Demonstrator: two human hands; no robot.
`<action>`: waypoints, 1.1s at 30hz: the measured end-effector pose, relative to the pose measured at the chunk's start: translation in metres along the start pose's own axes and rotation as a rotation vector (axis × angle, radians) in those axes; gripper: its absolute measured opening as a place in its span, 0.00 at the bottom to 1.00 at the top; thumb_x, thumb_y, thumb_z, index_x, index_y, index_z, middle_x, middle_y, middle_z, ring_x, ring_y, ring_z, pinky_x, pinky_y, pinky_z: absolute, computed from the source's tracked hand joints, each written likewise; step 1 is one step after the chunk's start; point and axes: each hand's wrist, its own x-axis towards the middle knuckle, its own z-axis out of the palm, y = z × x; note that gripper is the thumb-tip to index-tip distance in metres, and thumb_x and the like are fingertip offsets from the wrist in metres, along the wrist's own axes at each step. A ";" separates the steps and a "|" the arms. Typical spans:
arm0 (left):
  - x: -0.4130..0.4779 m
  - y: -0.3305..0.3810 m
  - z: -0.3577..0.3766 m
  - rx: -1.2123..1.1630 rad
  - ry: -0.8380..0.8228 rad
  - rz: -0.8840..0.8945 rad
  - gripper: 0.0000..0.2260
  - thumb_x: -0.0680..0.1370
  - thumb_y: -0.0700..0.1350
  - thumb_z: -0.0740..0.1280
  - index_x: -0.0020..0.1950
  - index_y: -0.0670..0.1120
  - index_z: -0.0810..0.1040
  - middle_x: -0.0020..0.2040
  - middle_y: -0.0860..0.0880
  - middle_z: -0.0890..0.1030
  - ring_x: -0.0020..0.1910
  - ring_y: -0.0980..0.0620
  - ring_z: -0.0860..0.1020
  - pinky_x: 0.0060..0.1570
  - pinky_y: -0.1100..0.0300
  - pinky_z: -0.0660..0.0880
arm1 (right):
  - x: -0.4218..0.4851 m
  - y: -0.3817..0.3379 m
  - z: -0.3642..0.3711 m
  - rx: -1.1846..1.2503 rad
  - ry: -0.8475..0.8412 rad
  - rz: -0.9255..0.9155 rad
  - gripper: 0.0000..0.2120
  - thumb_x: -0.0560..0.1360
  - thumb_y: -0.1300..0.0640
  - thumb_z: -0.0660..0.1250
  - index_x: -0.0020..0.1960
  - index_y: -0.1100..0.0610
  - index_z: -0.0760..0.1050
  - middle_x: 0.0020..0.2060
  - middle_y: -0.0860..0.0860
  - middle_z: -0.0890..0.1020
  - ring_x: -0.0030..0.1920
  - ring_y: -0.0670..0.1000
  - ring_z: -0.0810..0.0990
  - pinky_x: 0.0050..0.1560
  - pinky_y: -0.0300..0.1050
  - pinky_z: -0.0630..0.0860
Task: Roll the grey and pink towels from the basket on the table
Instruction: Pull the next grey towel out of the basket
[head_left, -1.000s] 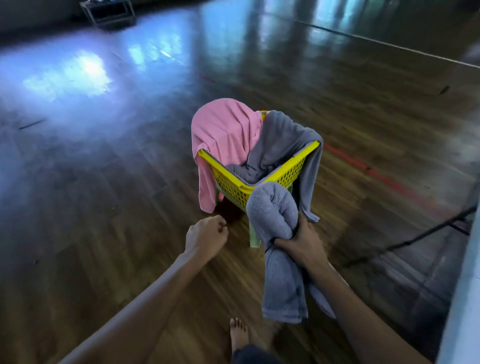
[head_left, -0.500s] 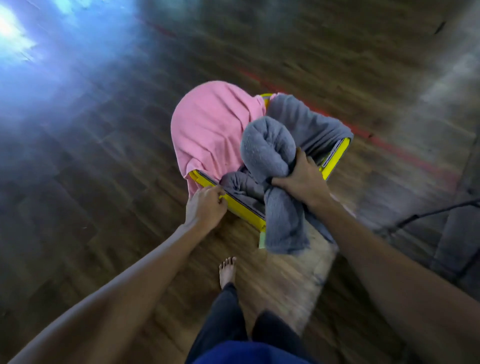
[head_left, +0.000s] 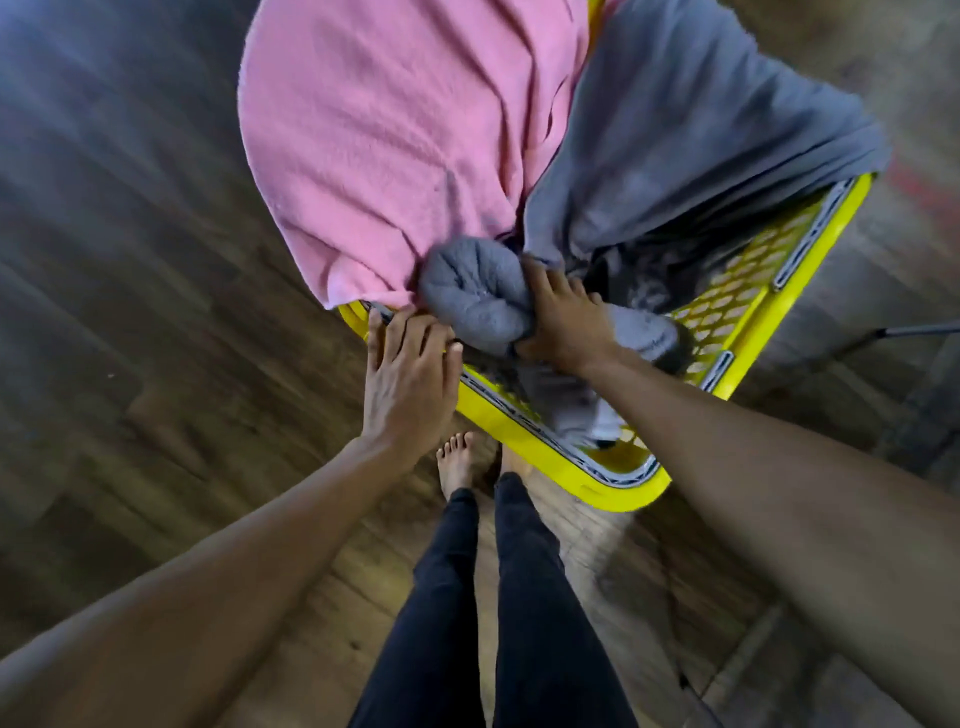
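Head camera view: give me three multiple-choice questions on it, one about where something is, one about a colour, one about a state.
1. Where does the pink terry towel lie?
A. Draped over the far rim of the perforated plastic basket.
B. Spread on a table.
C. Folded on a shelf.

2. What colour is the basket?
A. Green.
B. Yellow.
C. White.

3. What is the right hand doing?
A. Hanging free.
B. Holding a cup.
C. Gripping the rolled grey terry towel.

Answers:
1 A, the pink cloth hangs over the rim's far side.
2 B, its rim and mesh walls are yellow.
3 C, its fingers curl round the grey roll above the basket.
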 end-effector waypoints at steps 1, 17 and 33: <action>0.002 0.001 0.003 0.011 -0.003 0.002 0.12 0.81 0.48 0.58 0.55 0.43 0.77 0.56 0.46 0.78 0.64 0.43 0.72 0.73 0.41 0.54 | 0.001 0.006 0.013 -0.054 -0.018 -0.028 0.49 0.63 0.44 0.73 0.77 0.53 0.54 0.67 0.56 0.69 0.64 0.62 0.71 0.57 0.59 0.70; 0.009 0.002 0.016 0.098 -0.031 -0.019 0.12 0.79 0.48 0.58 0.49 0.46 0.80 0.52 0.48 0.79 0.62 0.45 0.72 0.74 0.40 0.52 | 0.016 0.020 0.078 -0.050 -0.202 0.129 0.51 0.68 0.43 0.72 0.79 0.55 0.45 0.68 0.57 0.64 0.68 0.61 0.65 0.68 0.58 0.61; 0.053 0.109 -0.054 -0.185 -0.094 -0.029 0.15 0.72 0.49 0.54 0.46 0.47 0.78 0.42 0.45 0.81 0.46 0.41 0.78 0.53 0.49 0.69 | -0.117 0.055 -0.116 0.634 0.148 0.241 0.10 0.75 0.56 0.68 0.56 0.53 0.80 0.51 0.51 0.84 0.53 0.50 0.80 0.50 0.38 0.70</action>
